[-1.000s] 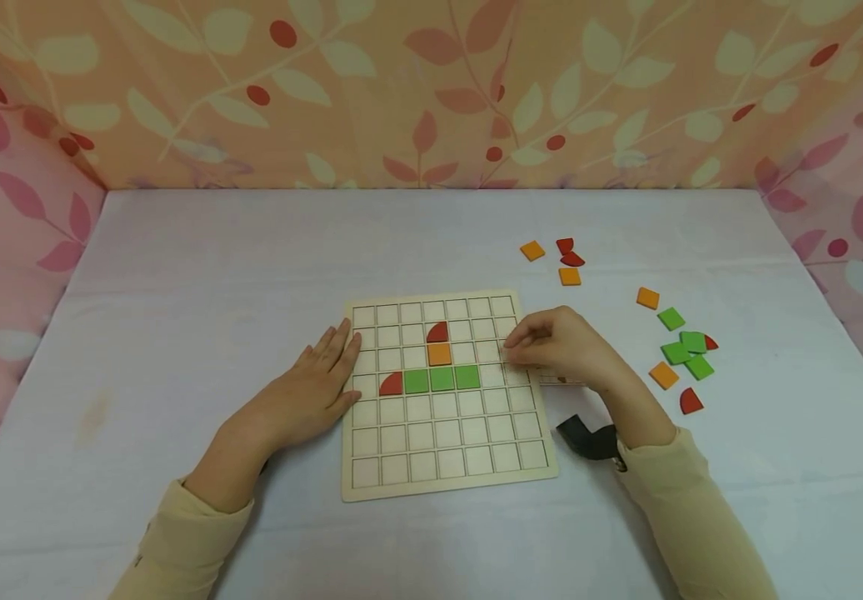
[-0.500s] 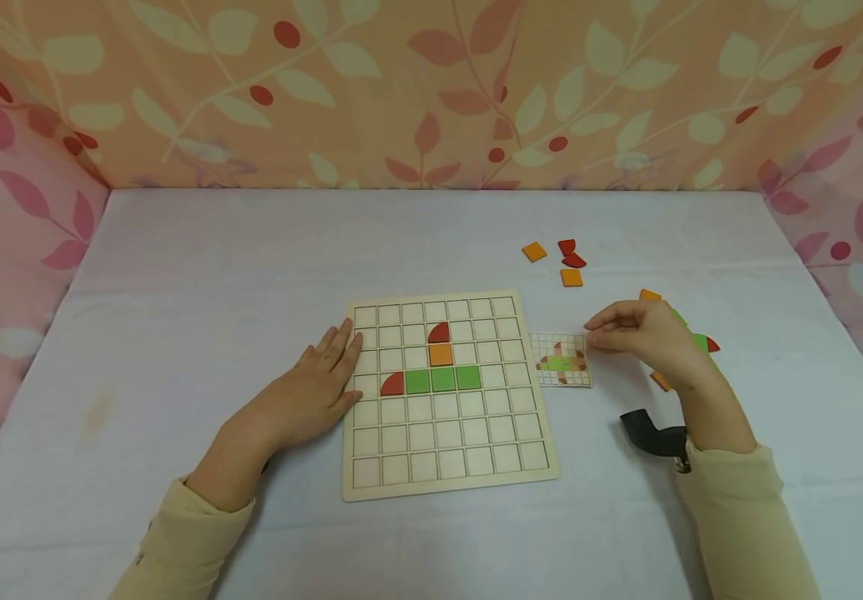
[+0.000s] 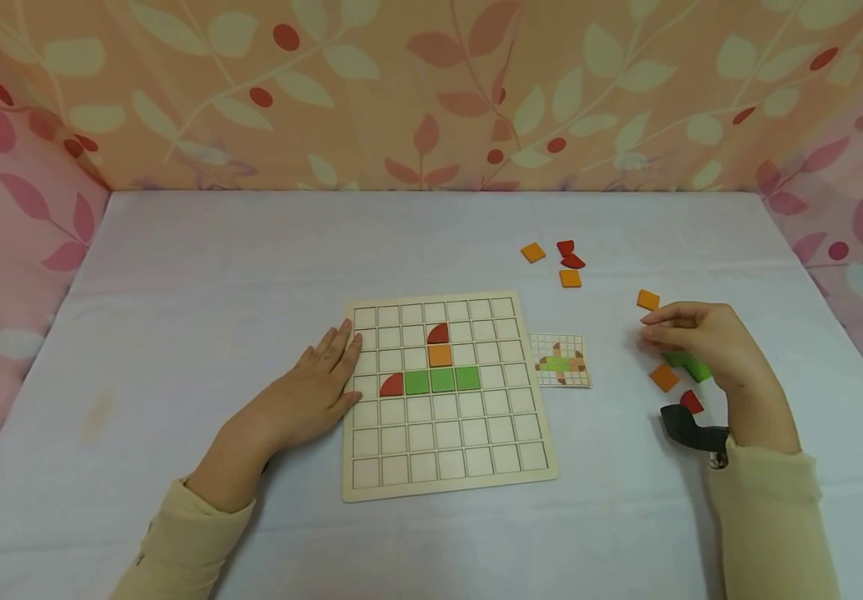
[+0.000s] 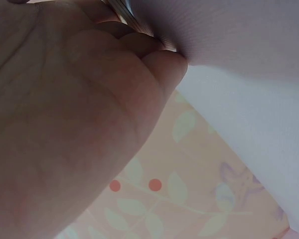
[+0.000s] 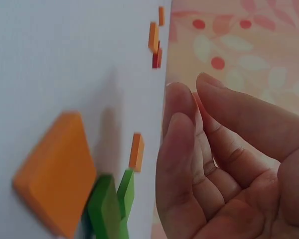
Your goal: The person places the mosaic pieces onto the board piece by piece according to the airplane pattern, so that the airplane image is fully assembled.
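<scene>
My left hand (image 3: 307,392) lies flat with its fingertips on the left edge of a wooden grid board (image 3: 450,487). The left wrist view shows the palm side of that hand (image 4: 84,114). On the board sit a red quarter-circle tile (image 3: 439,334), an orange square tile (image 3: 440,356) below it, and a row of a red quarter-circle (image 3: 391,384) and three green squares (image 3: 442,380). My right hand (image 3: 716,342) hovers over loose tiles at the right, its fingers loosely bent. In the right wrist view, the thumb stands apart from the fingertips and no tile shows between them.
A small pattern card (image 3: 562,379) lies against the board's right edge. Near the right hand are loose orange squares (image 3: 664,377), green squares (image 3: 697,368) and a red quarter-circle (image 3: 691,402), partly hidden. More orange and red tiles (image 3: 570,278) lie farther back.
My right hand has moved right, from the board's right edge past the pattern card to the loose tiles, uncovering the card. The left hand and the tiles on the board have stayed put.
</scene>
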Demonstrator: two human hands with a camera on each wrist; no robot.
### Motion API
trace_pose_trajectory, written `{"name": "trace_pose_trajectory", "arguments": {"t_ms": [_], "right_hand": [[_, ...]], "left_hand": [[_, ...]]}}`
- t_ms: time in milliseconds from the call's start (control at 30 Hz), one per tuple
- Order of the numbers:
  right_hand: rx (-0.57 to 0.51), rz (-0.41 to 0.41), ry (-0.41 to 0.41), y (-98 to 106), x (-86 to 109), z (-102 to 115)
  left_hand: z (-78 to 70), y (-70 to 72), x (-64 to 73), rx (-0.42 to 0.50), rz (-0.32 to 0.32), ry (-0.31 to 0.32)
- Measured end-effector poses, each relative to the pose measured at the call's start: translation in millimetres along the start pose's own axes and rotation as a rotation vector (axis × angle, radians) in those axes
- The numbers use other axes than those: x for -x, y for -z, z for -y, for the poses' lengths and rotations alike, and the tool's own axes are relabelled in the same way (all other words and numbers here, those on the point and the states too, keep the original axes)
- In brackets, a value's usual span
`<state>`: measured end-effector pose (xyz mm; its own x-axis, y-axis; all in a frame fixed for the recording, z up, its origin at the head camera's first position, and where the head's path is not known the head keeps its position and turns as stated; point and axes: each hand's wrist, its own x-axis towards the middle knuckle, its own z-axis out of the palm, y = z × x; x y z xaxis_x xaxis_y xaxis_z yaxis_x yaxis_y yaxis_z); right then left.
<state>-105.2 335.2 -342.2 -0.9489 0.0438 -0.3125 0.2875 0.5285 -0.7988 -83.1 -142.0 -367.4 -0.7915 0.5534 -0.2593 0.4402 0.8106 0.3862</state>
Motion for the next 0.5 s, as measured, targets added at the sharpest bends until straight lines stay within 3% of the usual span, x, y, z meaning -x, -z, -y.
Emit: {"name": "trace_pose_trajectory", "arguments": {"t_ms": [167,500], "right_hand": [[-0.101,-0.012,0.015,15.0,-6.2,-8.9],[-0.069,-0.049,-0.018,30.4,-21.9,-11.2]], "left_hand": [[-0.2,0.4,0.3,0.002,-0.001,0.004],[-0.6,0.7,0.9,-0.003,-0.005,0.003]]}}
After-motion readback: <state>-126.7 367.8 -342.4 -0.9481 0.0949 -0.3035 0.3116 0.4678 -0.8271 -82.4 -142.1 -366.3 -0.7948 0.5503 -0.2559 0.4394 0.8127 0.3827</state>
